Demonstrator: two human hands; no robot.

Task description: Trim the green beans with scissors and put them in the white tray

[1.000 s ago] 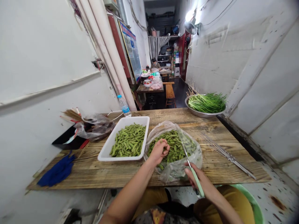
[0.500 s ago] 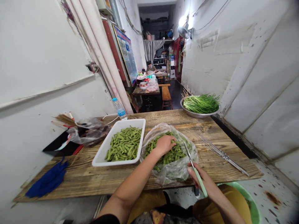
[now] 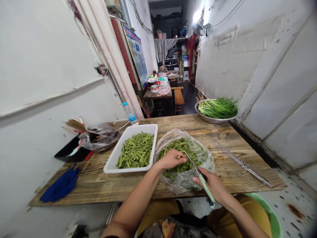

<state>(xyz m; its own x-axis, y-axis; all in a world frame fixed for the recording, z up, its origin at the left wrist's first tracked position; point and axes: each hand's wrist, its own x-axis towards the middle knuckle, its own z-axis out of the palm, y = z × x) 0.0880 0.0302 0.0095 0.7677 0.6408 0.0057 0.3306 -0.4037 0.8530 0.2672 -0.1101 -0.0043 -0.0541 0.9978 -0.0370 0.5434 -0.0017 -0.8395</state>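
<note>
Left hand [image 3: 171,159] curls over edamame pods [image 3: 179,147] in a plastic bag [image 3: 179,183], its grip unclear; right hand [image 3: 214,186] clenches a green-handled knife [image 3: 204,183].

Narrow room with scuffed white walls [image 3: 49,59]
Farther back, a wooden bench [image 3: 179,100] and a low table [image 3: 157,95] stand below a bright lamp [image 3: 197,16].

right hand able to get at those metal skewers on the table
Probably yes: only bare tabletop lies between the right hand and the metal skewers, though it holds scissors it may need to put down.
</note>
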